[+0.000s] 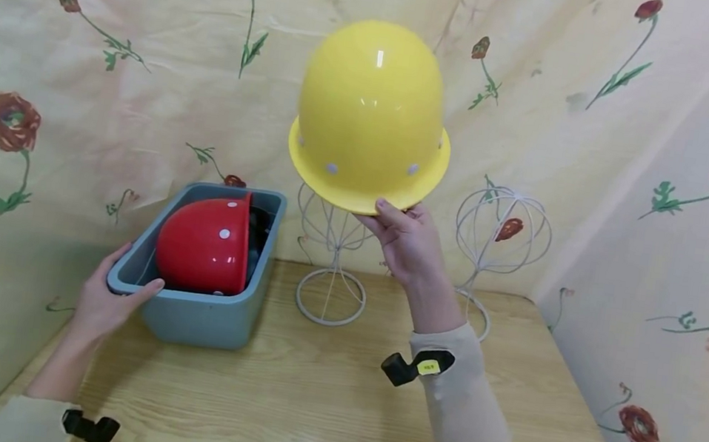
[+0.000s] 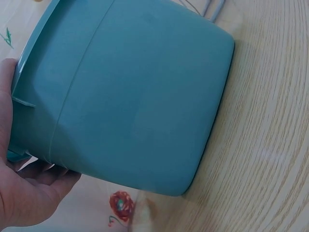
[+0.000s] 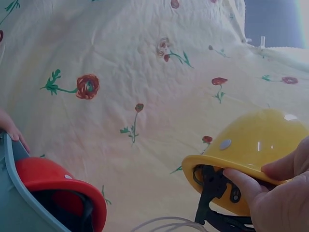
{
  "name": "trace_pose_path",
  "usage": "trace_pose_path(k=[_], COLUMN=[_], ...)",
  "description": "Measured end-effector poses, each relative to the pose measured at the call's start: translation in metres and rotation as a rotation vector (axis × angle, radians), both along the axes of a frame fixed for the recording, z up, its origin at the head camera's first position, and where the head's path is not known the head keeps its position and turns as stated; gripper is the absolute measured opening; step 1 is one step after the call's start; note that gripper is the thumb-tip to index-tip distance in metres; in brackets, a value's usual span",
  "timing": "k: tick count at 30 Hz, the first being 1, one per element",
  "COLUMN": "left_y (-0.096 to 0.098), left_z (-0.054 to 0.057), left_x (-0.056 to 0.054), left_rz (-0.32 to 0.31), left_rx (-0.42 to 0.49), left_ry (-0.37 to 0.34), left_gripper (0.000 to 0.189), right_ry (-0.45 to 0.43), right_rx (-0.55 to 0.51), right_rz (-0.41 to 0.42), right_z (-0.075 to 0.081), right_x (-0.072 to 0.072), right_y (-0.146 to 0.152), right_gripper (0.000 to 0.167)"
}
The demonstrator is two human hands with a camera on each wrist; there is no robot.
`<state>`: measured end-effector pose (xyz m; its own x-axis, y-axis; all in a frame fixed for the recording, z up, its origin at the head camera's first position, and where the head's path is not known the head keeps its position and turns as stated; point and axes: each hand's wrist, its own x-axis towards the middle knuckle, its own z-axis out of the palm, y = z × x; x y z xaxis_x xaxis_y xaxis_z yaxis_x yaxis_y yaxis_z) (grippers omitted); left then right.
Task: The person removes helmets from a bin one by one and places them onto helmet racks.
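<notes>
In the head view, your right hand (image 1: 403, 246) is holding the raised helmet (image 1: 371, 115) from below at upper centre, in front of the backdrop (image 1: 163, 91). Beneath it, the middle stand (image 1: 336, 256) is standing on the table (image 1: 276, 405), its top partly hiding behind that helmet. Right of centre, the right stand (image 1: 478, 263) is standing with its base partly behind your right forearm (image 1: 470, 415). At centre left, the bin (image 1: 200, 320) is sitting on the table, the second helmet (image 1: 200, 242) lying sideways in it. Your left hand (image 1: 101, 303) is touching the bin's near left corner.
</notes>
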<state>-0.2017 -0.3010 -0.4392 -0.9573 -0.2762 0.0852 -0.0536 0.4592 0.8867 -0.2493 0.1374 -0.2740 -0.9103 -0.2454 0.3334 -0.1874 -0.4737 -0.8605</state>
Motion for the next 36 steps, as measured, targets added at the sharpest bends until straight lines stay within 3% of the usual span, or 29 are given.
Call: trace_pose_path(k=[20, 36], left_y=[-0.001, 0.000], left_z=[-0.001, -0.002], left_x=[0.001, 0.000], left_rz=[0.006, 0.009], left_rx=[0.006, -0.003], left_ry=[-0.003, -0.001], left_gripper=[0.101, 0.100], right_ry=[-0.070, -0.051], right_rx=[-0.114, -0.092], right_rz=[-0.052, -0.073], right_z=[0.004, 0.001], right_x=[0.001, 0.003], right_y=[0.035, 0.060], right_gripper=[0.048, 0.048])
